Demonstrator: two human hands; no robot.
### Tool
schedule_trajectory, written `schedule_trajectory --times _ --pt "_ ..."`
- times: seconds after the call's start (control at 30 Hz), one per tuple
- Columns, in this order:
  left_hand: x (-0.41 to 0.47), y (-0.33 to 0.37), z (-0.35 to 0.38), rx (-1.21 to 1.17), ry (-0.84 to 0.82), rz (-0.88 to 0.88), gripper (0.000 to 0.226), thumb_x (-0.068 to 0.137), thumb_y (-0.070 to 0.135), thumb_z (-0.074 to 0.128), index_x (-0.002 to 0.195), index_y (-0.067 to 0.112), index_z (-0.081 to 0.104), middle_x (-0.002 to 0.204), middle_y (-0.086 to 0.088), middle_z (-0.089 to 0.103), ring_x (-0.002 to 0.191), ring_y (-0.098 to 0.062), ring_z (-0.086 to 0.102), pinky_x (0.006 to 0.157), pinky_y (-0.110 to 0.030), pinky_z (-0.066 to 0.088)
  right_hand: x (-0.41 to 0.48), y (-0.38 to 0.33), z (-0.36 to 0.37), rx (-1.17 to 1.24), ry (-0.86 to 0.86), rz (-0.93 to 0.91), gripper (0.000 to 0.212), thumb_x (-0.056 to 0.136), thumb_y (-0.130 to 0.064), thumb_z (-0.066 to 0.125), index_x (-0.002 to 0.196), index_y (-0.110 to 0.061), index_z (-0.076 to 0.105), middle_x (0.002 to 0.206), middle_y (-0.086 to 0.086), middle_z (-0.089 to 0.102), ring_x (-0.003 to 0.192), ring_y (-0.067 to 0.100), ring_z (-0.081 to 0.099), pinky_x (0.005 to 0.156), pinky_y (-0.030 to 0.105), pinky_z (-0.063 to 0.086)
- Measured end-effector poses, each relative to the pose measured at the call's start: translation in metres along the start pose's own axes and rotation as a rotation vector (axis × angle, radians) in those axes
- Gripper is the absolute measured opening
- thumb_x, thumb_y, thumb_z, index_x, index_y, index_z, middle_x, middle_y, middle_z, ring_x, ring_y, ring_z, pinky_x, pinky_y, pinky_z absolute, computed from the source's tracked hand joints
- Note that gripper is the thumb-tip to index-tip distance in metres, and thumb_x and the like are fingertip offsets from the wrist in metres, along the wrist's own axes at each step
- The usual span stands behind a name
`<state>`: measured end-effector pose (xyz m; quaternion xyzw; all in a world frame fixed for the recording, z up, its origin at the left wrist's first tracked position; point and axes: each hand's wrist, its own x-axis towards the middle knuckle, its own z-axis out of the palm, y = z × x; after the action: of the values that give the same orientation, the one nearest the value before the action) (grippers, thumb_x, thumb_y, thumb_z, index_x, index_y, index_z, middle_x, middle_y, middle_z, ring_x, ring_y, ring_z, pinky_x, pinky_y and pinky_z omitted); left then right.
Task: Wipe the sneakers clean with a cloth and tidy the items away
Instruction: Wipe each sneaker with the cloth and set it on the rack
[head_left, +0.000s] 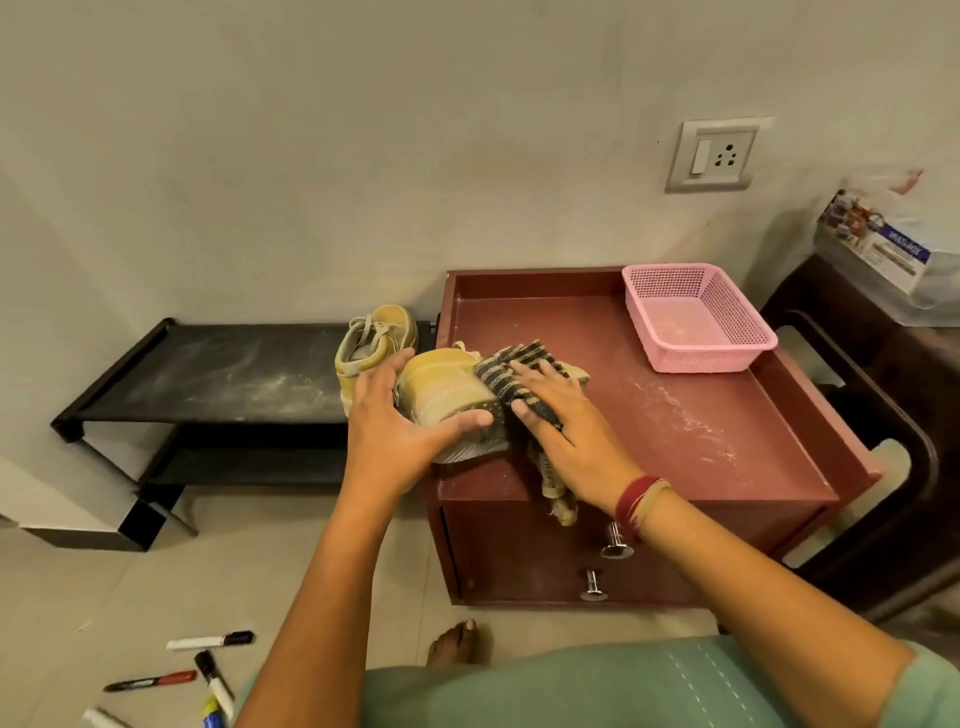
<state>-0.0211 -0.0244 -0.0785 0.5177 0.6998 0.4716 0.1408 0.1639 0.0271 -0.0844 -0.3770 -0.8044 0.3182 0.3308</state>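
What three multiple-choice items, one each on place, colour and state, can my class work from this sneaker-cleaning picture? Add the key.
1. Where is the second sneaker? A on the black rack; B on the floor; C in a drawer.
2. What colour is the basket? A blue; B pink; C green.
3. What does the right hand do? A hangs idle; B holds a marker; C presses the striped cloth on the near sneaker.
Key: A, it stands at the rack's right end; B, its mesh is pink; C, flat fingers lie on the cloth.

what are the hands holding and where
The left hand grips the sneaker round its near end; the right hand presses the cloth flat on it, not gripping.
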Motion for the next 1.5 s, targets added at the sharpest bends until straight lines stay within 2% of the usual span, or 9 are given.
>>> schedule_trajectory --times 0.13,0.27,0.43,0.73,0.93,1.1,1.23,1.4,1.5 --pt "0.000 -0.002 -0.003 0.013 -0.004 0.021 0.117 0.036 0.077 0.070 0.138 0.025 0.043 0.128 0.010 0.038 0.117 -0.001 0.035 0.094 -0.021 0.031 -0.005 -0.008 0.006 0.169 -0.104 -0.084 0.035 0.093 -0.037 0.042 0.128 -0.042 0.041 0.137 -0.031 0.035 0.134 -0.010 0.024 0.116 0.025 0.013" --pt "-0.001 -0.002 -0.002 0.012 -0.003 -0.013 0.116 0.039 0.070 0.080 0.138 0.023 0.043 0.131 0.006 0.039 0.117 -0.004 0.035 0.095 -0.023 0.031 0.005 0.003 -0.003 -0.006 -0.017 0.046 0.042 0.095 -0.042 0.041 0.135 -0.030 0.043 0.137 -0.023 0.032 0.136 -0.002 0.017 0.118 0.041 0.012" --pt "0.000 -0.005 -0.004 0.021 -0.014 0.011 0.114 0.041 0.071 0.080 0.138 0.024 0.043 0.126 0.008 0.038 0.117 -0.006 0.038 0.096 -0.024 0.034 -0.004 -0.008 0.008 0.216 -0.128 -0.086 0.039 0.094 -0.040 0.043 0.133 -0.039 0.043 0.143 -0.011 0.043 0.138 0.006 0.029 0.115 0.037 0.022" --pt "0.003 -0.017 -0.013 0.041 -0.104 -0.031 0.105 0.049 0.067 0.077 0.138 0.025 0.040 0.135 0.003 0.037 0.117 -0.007 0.038 0.093 -0.025 0.032 0.017 0.012 -0.017 0.098 0.254 0.140 0.039 0.097 -0.025 0.044 0.135 -0.015 0.047 0.140 0.004 0.047 0.131 0.017 0.041 0.112 0.041 0.030" --pt "0.003 -0.017 -0.008 0.120 -0.122 -0.005 0.096 0.061 0.049 0.084 0.141 0.022 0.038 0.135 -0.004 0.036 0.122 -0.017 0.040 0.096 -0.025 0.033 -0.003 -0.004 0.014 -0.197 -0.235 -0.210 0.053 0.087 -0.012 0.037 0.139 -0.021 0.042 0.147 0.001 0.038 0.140 0.015 0.025 0.117 0.029 0.012" --pt "0.003 -0.017 -0.007 0.122 -0.095 -0.038 0.097 0.058 0.054 0.082 0.140 0.022 0.040 0.135 -0.003 0.037 0.123 -0.018 0.042 0.097 -0.027 0.034 0.008 0.015 -0.004 -0.419 -0.110 -0.121 0.055 0.086 -0.001 0.042 0.138 -0.020 0.042 0.149 0.000 0.034 0.143 0.021 0.020 0.118 0.033 0.005" --pt "0.001 -0.018 -0.007 0.148 -0.093 -0.014 0.098 0.057 0.056 0.081 0.139 0.024 0.040 0.134 -0.002 0.037 0.122 -0.017 0.042 0.095 -0.026 0.035 -0.001 0.004 0.007 -0.206 -0.166 -0.120 0.055 0.087 0.004 0.044 0.137 -0.021 0.044 0.145 -0.004 0.040 0.139 0.009 0.021 0.117 0.028 0.008" --pt "0.001 -0.018 -0.007 0.151 -0.079 -0.033 0.097 0.057 0.058 0.080 0.139 0.025 0.040 0.134 -0.001 0.037 0.122 -0.017 0.042 0.095 -0.029 0.037 0.008 0.011 -0.008 -0.446 -0.079 -0.055 0.052 0.090 -0.003 0.042 0.138 -0.023 0.042 0.149 -0.003 0.035 0.142 0.017 0.020 0.116 0.029 0.001" --pt "0.000 -0.018 -0.007 0.168 -0.083 -0.007 0.097 0.056 0.058 0.081 0.138 0.025 0.040 0.134 -0.002 0.037 0.121 -0.018 0.043 0.096 -0.031 0.039 0.000 0.001 0.002 -0.291 -0.174 -0.112 0.053 0.090 -0.001 0.042 0.139 -0.022 0.041 0.147 -0.006 0.035 0.138 0.006 0.019 0.116 0.025 0.004"
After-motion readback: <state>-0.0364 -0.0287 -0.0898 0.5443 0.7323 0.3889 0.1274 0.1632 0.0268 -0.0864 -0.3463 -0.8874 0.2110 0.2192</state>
